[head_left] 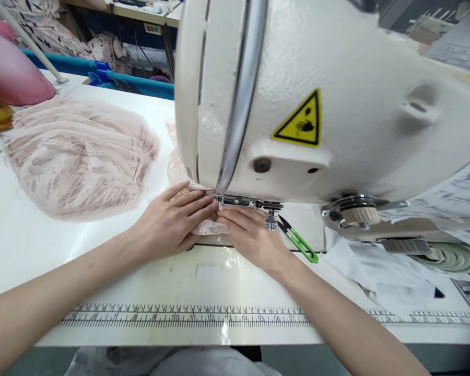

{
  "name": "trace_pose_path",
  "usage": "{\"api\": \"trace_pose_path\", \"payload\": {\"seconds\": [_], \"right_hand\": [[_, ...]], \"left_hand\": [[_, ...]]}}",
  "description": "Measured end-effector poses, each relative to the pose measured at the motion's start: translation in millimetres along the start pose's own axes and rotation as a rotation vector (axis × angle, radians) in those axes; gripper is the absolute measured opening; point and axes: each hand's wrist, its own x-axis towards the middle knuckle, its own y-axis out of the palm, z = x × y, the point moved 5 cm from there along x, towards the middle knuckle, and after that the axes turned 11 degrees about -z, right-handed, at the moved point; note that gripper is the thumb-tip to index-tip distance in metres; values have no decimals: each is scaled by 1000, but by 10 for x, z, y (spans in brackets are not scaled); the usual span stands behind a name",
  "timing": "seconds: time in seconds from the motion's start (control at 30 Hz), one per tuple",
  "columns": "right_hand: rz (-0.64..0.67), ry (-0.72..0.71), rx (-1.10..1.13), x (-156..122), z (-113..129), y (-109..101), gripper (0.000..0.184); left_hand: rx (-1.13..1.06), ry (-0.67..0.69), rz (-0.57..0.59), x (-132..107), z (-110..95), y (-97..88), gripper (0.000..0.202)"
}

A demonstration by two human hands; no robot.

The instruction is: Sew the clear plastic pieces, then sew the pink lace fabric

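Pale pink lace fabric (210, 228) lies under the head of a white sewing machine (337, 104), spreading behind it to the left. My left hand (176, 219) rests flat on this fabric, its fingers stretched toward the needle area. From the other side, my right hand (256, 237) has its fingers pressed together on the fabric's edge, right by the presser foot. Their tips are partly hidden by the metal parts there. Just right of that hand lie green thread snips (300, 241) with dark blades.
A heap of pink lace pieces (82, 156) sits on the left of the table. A printed ruler strip (188, 316) runs along the front edge. White scraps (379, 261) and a roll of pale green tape (450, 257) lie at right. A pink object (19, 68) stands far left.
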Motion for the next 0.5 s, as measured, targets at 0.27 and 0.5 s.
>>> {"api": "trace_pose_path", "payload": {"seconds": [0.27,0.5], "right_hand": [[-87,65,-106,12,-3,-103,16],[-70,78,-60,15,-60,-95,17]], "left_hand": [[17,1,-23,16,-3,11,39],[38,30,-26,20,-30,-10,38]]}}
